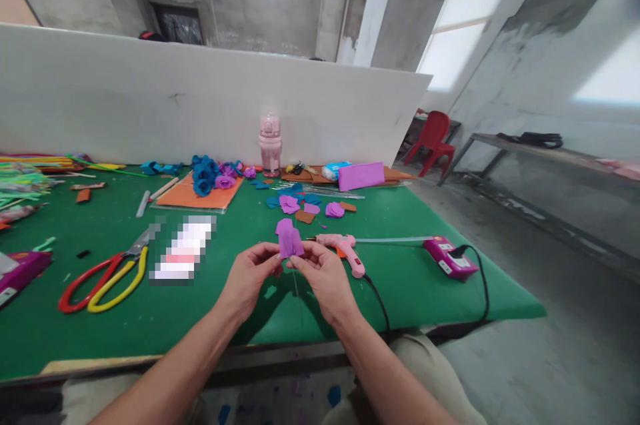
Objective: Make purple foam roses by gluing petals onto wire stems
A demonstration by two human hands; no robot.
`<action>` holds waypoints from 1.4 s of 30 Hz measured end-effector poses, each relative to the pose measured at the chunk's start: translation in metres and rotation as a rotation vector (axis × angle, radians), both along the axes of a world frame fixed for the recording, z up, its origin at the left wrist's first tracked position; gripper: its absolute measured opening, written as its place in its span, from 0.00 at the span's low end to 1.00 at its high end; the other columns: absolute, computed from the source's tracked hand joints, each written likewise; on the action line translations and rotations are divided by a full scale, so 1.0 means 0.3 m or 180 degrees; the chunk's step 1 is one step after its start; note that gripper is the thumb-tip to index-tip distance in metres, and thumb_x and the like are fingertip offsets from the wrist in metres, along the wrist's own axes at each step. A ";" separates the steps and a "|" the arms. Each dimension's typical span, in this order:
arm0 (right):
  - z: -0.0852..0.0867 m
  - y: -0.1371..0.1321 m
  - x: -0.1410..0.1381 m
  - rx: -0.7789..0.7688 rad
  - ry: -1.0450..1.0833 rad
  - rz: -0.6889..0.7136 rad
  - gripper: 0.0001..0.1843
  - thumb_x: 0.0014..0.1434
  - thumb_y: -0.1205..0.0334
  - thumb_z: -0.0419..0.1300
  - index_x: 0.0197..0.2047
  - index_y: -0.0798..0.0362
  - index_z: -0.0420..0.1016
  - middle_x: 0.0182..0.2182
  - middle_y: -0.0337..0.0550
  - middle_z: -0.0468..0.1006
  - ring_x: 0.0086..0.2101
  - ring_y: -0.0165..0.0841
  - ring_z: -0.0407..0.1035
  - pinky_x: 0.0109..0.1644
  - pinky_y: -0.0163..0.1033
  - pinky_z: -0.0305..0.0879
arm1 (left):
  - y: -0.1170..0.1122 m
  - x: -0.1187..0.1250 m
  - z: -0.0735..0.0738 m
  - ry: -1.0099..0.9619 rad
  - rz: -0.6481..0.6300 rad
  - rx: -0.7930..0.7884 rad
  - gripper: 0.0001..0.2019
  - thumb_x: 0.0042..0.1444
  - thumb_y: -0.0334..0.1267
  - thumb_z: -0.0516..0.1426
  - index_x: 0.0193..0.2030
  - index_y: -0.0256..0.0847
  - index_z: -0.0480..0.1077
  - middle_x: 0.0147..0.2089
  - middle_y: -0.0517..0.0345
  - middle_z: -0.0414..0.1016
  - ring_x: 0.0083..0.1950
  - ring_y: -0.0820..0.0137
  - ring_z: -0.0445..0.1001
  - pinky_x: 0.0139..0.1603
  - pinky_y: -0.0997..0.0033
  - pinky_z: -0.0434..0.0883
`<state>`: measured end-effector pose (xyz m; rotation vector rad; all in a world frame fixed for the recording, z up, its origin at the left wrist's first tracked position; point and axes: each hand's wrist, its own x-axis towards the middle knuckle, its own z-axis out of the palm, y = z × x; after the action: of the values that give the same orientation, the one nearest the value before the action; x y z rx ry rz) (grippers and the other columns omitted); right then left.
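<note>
Between my two hands, above the green table (200, 318), is a purple paper flower (289, 238) of a few layered petals, with a thin wire stem pointing down. My left hand (255, 273) pinches its lower left side with thumb and fingers. On the lower right, my right hand (321, 273) grips it in the same way. Just beyond my right hand lies a pink hot glue gun (345, 243), a clear glue stick behind it. Cut purple petals (289, 205) and brown pieces (305, 216) are scattered farther back.
Red and yellow scissors (117, 271) lie at the left. Finished blue flowers (203, 175) rest on orange sheets (175, 195). A pink bottle (271, 148) stands against the white board (200, 98). At the right, a purple power box (450, 258) has a black cord reaching over the table edge.
</note>
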<state>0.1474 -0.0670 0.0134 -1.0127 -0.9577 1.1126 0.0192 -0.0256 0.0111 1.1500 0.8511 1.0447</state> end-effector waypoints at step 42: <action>-0.010 -0.003 -0.007 -0.0151 0.0384 0.0019 0.13 0.43 0.62 0.67 0.33 0.55 0.70 0.28 0.39 0.76 0.29 0.28 0.71 0.39 0.35 0.67 | 0.001 0.005 -0.010 -0.0462 -0.0239 -0.0550 0.10 0.39 0.36 0.66 0.29 0.35 0.75 0.27 0.56 0.74 0.28 0.74 0.70 0.30 0.75 0.67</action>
<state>0.1453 -0.0679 0.0105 -0.9700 -0.8415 1.1924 0.0207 -0.0252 0.0082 0.9421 0.7619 0.9613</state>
